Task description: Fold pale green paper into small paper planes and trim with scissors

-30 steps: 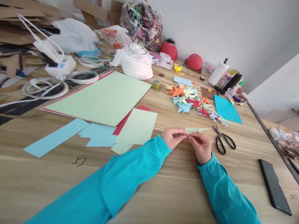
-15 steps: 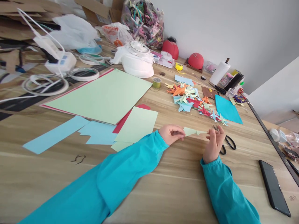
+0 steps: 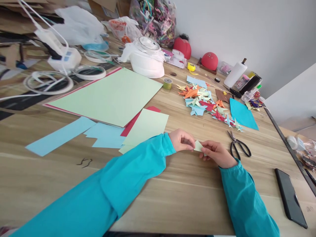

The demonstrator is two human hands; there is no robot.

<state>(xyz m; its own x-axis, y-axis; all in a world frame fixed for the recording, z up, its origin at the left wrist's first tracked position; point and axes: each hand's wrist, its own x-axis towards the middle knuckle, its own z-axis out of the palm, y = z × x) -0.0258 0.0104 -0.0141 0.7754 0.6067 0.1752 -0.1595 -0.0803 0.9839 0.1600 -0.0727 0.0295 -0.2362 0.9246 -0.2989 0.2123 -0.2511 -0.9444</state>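
Note:
A small pale green folded paper (image 3: pixel 198 145) is pinched between my two hands, above the wooden table. My left hand (image 3: pixel 182 141) grips its left edge with thumb and fingertips. From the other side my right hand (image 3: pixel 218 153) closes on it, thumb on top, so part of the paper is hidden. Just beyond the right hand lie black-handled scissors (image 3: pixel 238 144), blades partly apart. Further back is a pile of folded paper shapes (image 3: pixel 197 98) in orange, red, blue and pale green. Pale green sheets (image 3: pixel 146 126) rest left of my left hand.
Blue paper strips (image 3: pixel 60 135) and a large pale green sheet stack (image 3: pixel 111 98) lie to the left. A phone (image 3: pixel 290 197) is at the right, near the table's edge. A thread spool (image 3: pixel 167 83), a turquoise sheet (image 3: pixel 244 114) and coiled white cables (image 3: pixel 48 83) also occupy the table.
My right hand has moved left from beside the scissors to close on the paper near my left hand. The long pointed end seen before is now covered. The view has shifted slightly.

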